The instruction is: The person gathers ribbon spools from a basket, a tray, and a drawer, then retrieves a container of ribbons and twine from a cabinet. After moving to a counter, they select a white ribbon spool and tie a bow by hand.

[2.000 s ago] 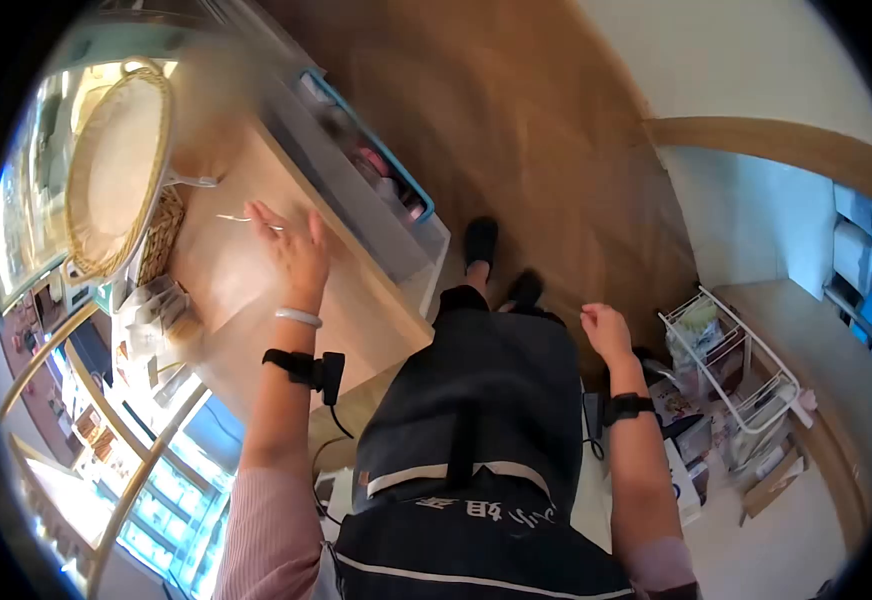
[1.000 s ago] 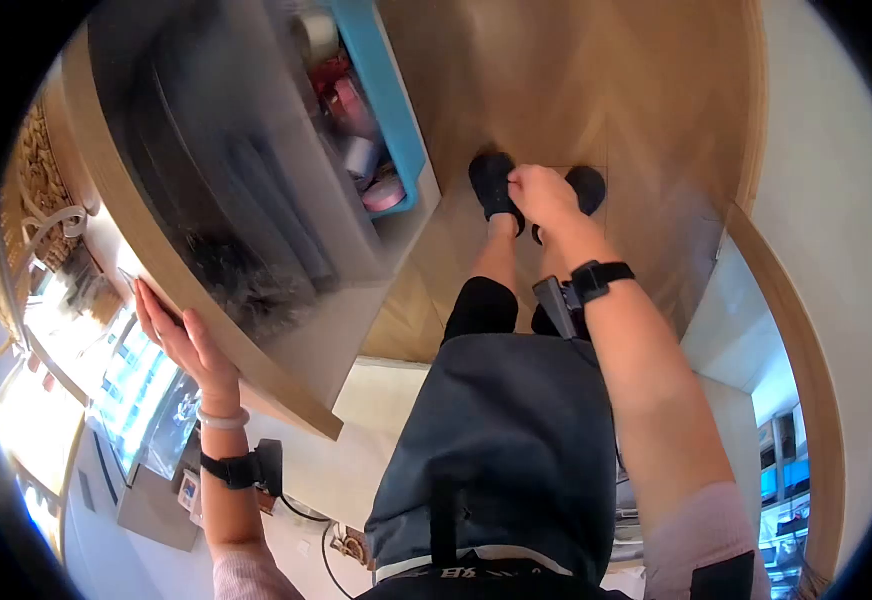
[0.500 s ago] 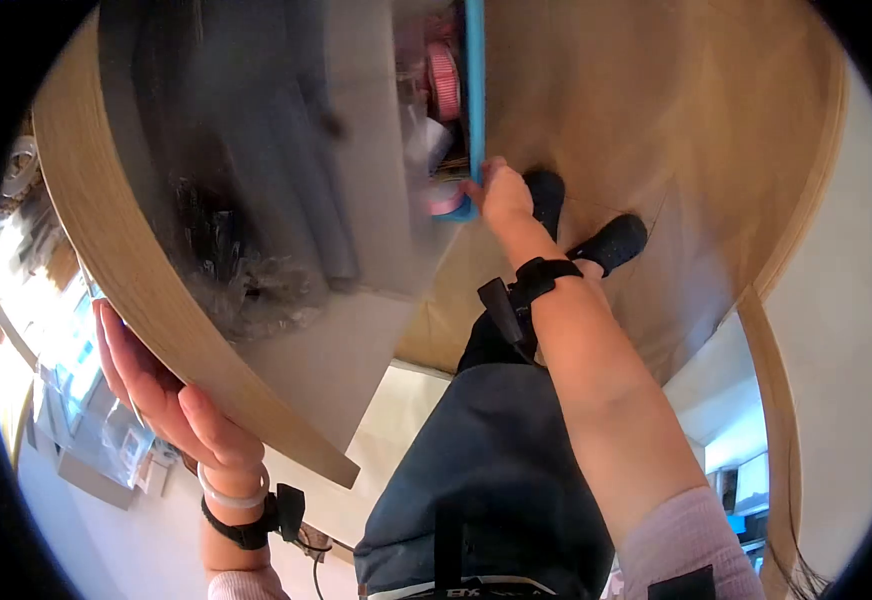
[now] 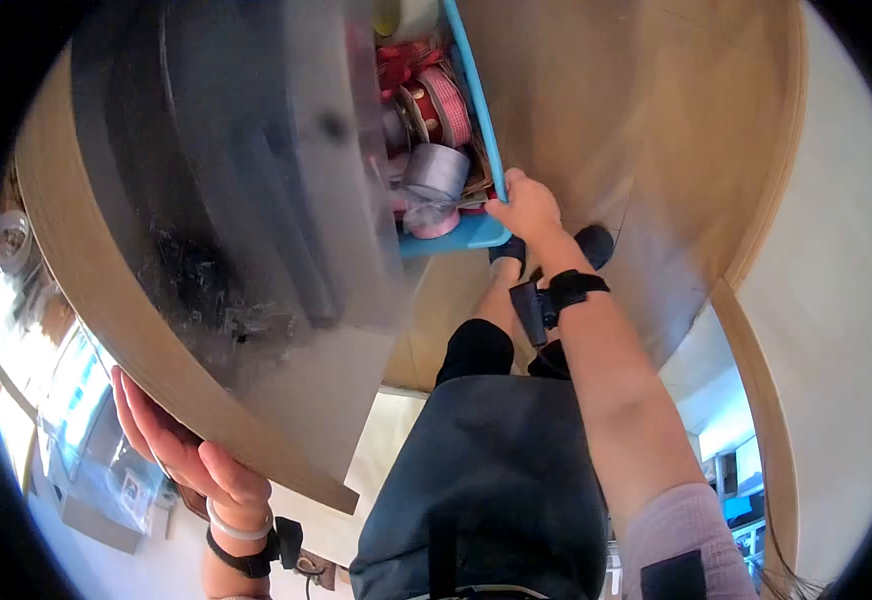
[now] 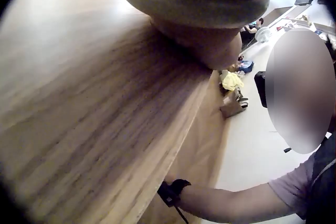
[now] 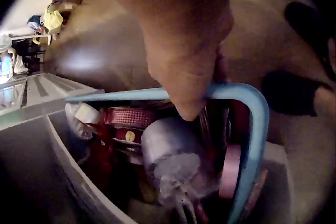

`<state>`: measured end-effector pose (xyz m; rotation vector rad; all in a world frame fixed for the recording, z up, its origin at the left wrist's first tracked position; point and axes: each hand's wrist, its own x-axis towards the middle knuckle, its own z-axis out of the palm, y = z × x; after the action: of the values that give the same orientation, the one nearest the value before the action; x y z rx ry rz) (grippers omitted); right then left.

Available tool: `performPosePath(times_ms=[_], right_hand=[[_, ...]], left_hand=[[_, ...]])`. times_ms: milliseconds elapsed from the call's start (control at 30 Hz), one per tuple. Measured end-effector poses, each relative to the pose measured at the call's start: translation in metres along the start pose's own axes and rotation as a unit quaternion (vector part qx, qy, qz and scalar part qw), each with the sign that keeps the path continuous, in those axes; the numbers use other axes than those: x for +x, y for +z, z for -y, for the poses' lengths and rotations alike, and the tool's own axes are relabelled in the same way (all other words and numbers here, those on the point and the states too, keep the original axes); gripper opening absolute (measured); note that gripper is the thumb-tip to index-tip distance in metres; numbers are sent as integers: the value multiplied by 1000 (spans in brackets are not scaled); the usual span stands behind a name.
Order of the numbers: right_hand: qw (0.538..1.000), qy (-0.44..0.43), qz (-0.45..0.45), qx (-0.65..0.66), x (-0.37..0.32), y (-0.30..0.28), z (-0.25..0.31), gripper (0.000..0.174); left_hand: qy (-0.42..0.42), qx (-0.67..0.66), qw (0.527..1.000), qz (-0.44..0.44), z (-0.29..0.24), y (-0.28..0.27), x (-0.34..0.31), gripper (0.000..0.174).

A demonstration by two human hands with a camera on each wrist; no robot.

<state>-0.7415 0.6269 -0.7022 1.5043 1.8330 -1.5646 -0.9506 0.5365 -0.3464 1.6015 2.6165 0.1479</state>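
My right hand point(image 4: 531, 210) grips the rim of a blue bin point(image 4: 471, 235) beside the table, with the thumb over the inner side of the rim in the right wrist view. Spools of ribbon fill the bin: a red checked spool point(image 4: 446, 108), a silvery grey spool point(image 6: 170, 145) and a pink spool point(image 6: 229, 171) near the corner. At the left, my left hand point(image 4: 181, 450) rests on the wooden tabletop point(image 4: 156, 330) along its edge, fingers extended and partly hidden by that edge. A pale bangle point(image 5: 194, 6) circles the left wrist.
Under the tabletop, beside the bin, lies dark material with clear plastic wrapping point(image 4: 246, 340). Black shoes point(image 6: 294, 92) stand on the wooden floor point(image 4: 646, 120) just past the bin. A white wall point(image 4: 846, 300) curves along the right.
My right hand has come over to the bin's rim and taken hold. The bin has shifted outward to the right, showing more spools. My left hand has gone from above the tabletop to its edge.
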Motion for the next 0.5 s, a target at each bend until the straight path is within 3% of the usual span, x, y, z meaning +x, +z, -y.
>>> performPosePath(times_ms=[200,500], right_hand=[[999,-26,-36,-5,4,-43,-37,36],[999,-29,-26,4,15,-40,-52,34]], left_hand=[[8,10,1000,-1,2,1,0,75],[20,61,998,13,2,-2,1,70]])
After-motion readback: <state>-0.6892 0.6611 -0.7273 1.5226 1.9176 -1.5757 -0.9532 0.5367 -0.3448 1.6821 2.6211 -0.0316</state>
